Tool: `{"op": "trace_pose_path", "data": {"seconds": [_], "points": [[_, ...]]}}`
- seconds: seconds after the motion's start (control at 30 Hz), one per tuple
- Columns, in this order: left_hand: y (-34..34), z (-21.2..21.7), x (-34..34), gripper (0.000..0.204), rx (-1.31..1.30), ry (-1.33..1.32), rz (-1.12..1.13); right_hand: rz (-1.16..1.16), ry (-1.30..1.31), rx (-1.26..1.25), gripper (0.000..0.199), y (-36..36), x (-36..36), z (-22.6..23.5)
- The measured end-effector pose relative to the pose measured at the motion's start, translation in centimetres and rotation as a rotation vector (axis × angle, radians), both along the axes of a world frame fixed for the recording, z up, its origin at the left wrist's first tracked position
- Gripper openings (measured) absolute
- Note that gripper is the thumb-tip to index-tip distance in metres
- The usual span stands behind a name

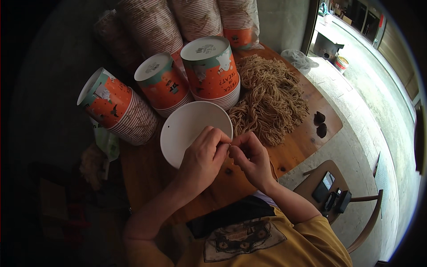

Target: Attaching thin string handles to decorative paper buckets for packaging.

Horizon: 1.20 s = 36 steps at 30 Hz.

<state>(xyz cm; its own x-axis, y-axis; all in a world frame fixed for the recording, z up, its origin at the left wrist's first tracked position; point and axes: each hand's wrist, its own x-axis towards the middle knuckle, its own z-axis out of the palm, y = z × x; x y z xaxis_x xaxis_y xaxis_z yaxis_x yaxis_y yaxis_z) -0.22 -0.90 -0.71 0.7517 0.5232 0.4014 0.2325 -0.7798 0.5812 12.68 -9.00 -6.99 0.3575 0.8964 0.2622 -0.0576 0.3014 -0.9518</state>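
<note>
A white-lined paper bucket lies in front of me with its mouth facing me. A small dark spot, perhaps a hole, shows near its left rim. My left hand reaches over the bucket's lower right rim, its thumb and fingers pinched together. My right hand meets it just right of the rim, also in a pinch. Between the fingertips is a thin tan cord, mostly hidden, and a strand of it hangs beside my right wrist. A big heap of tan cords lies behind my right hand.
Stacks of orange and green paper buckets stand upside down behind, with bagged stacks farther back. Two dark lumps lie on the wooden table at right. A chair holds a phone and small black items.
</note>
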Motion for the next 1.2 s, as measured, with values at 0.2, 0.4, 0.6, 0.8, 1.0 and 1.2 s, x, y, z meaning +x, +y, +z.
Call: {"op": "trace_pose_path", "data": {"seconds": [0.2, 0.4, 0.6, 0.8, 1.0, 1.2], "points": [[-0.3, -0.5, 0.2, 0.014, -0.004, -0.03, 0.021, -0.003, 0.025, -0.014, 0.01, -0.1, -0.1, 0.2], [-0.5, 0.5, 0.3, 0.023, -0.3, -0.05, 0.045, -0.066, -0.017, -0.005, 0.01, 0.2, 0.0, 0.1], [0.1, 0.6, 0.1, 0.029, -0.432, -0.009, 0.047, -0.103, -0.046, 0.001, 0.009, 0.2, -0.2, 0.5], [0.1, 1.1, 0.2, 0.039, -0.422, -0.023, -0.027, -0.099, 0.01, -0.039, 0.01, 0.2, -0.1, 1.1], [0.5, 1.1, 0.2, 0.045, -0.54, -0.045, -0.025, -0.149, -0.061, -0.007, 0.012, 0.3, 0.2, 0.4], [1.6, 1.1, 0.2, 0.045, -0.832, -0.053, -0.017, 0.052, 0.226, -0.11, 0.014, 0.1, 0.9, 1.0]]}}
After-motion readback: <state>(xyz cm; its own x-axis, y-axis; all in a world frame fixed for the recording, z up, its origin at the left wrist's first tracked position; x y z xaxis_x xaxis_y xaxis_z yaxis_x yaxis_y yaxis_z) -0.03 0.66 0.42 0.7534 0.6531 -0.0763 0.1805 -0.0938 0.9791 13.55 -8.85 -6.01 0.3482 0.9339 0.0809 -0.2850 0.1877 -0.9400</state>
